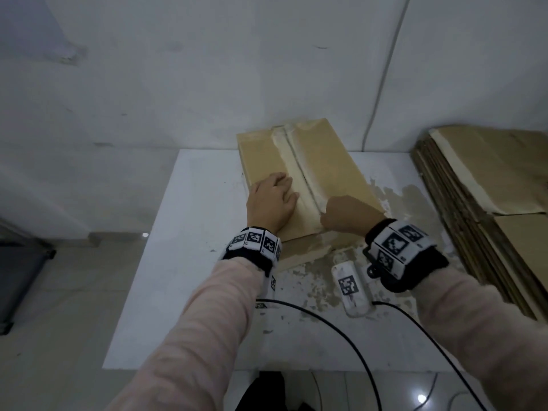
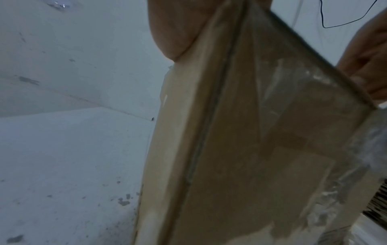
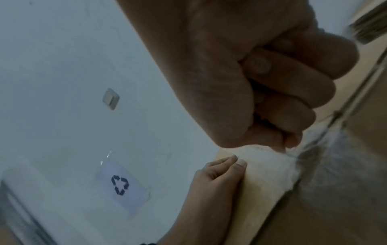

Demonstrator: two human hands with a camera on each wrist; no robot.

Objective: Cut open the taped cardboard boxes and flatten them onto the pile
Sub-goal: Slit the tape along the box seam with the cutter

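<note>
Head view: box (image 1: 311, 173) lying at centre frame on the white table (image 1: 178, 262), far end against the wall, pale tape (image 1: 296, 161) running down its middle seam. Left hand (image 1: 271, 200) resting flat on the box top left of the seam, fingers straight, pinning it down. Right hand (image 1: 347, 215) closed into a fist at the near end of the seam, lower centre of frame. Curled tight around something, going by the right wrist view, but no blade or handle showing, so not calling what it is gripping. Looking like the cutting step, right at the tape's near end. Pile of flattened cardboard (image 1: 480, 197) waiting at the right edge of frame, well apart from the box. Next up, probably: drawing along the seam with the left hand kept clear of the line, then opening the flaps and pressing the box flat for the pile.
</note>
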